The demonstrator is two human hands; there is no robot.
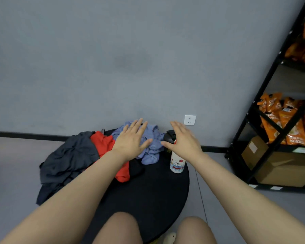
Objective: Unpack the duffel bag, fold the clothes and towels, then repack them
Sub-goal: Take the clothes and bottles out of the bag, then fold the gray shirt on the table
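1. Your left hand (130,140) and right hand (183,140) hovered flat, fingers spread, grasping nothing.
2. Clothes lay crumpled on the round table (148,191): grey garment (67,161) left, red (106,147) middle, blue (151,147) far; no clear long axis.
3. A bottle (177,162) stood upright beside them.

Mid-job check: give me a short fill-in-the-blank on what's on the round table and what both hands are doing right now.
1. The left hand hovers with straight fingers over the crumpled ___ garment.
2. The garment lying between the dark grey clothing and the blue one is ___.
3. The white bottle with the cartoon print stands under the ___ hand.
4. The round table top is ___ in colour.

Missing words: blue; red; right; black
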